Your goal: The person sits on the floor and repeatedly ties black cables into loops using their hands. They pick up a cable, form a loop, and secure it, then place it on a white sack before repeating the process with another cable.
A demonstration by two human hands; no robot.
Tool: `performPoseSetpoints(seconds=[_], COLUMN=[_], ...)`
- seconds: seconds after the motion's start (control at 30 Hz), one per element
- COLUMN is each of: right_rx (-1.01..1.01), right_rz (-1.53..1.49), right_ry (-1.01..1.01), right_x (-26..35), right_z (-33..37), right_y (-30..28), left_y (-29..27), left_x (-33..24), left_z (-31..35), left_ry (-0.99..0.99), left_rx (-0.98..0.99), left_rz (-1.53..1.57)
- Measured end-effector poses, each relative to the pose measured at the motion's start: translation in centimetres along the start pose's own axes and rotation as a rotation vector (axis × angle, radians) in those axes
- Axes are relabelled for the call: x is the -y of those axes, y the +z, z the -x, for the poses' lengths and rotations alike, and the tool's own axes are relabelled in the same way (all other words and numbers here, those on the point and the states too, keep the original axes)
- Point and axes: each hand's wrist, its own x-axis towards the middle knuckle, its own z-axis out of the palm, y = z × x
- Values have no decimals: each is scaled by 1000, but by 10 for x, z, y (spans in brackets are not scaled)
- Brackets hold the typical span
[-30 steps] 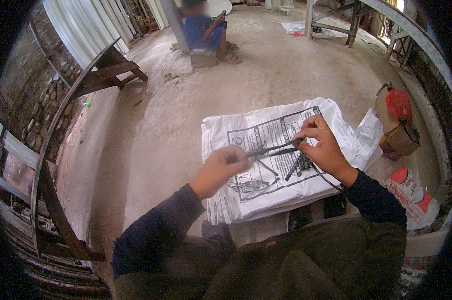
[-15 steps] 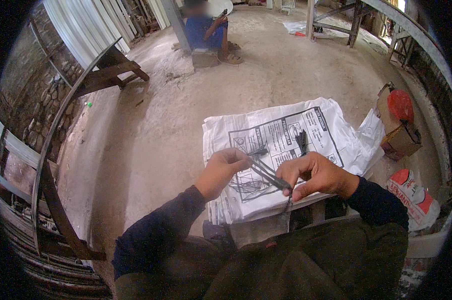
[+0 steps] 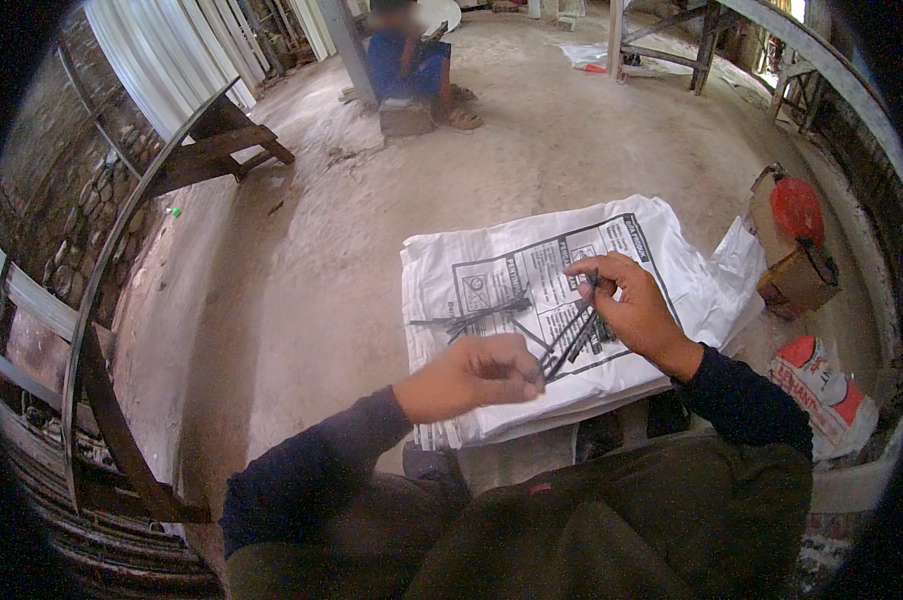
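A small bunch of thin black strips [image 3: 575,330] stretches between my two hands above a white printed sack [image 3: 437,262]. My right hand [image 3: 627,305] pinches the upper end, its thumb and forefinger closed. Lower and to the left, my left hand [image 3: 480,380] is closed at the other end, slightly blurred, with its fingertips around the strips. More loose black strips [image 3: 484,316] lie across the sack just beyond my left hand. What the strips are made of cannot be made out.
At the right stand a cardboard box [image 3: 800,285] with a red plastic bag [image 3: 798,212] and a red-and-white bag [image 3: 822,395]. A dark wooden frame [image 3: 222,150] is at the left. A person in blue [image 3: 412,70] sits at the far side by a post.
My right hand has moved up and away from me, and my left hand has come down and right. The strips now slant the other way. More strips show loose on the sack.
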Motion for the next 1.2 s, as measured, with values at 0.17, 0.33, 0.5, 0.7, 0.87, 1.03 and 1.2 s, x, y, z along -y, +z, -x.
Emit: performPoseSetpoints(seconds=[0.17,0.33,0.5,0.7,0.87,1.03,1.2], right_rx=[-165,163,709,731,522,185,34], right_rz=[122,-322,-607,-530,-556,-394,-70], right_ry=[-155,26,50,-67,85,91,131], right_x=[-17,-5,27,26,18,1,-10], right_z=[0,2,7,10,8,7,5], right_y=[-5,-3,-9,-8,-7,7,8], left_y=[-27,-49,-50,-28,-20,-5,5], left_x=[18,48,57,38,33,25,14], left_z=[-4,-8,-8,-8,-8,-5,-6], left_ry=[-42,-83,4,-84,-97,66,91], left_rx=[-391,-698,-689,-570,-508,-243,114], left_rz=[-19,109,-253,-348,-170,-174,-242])
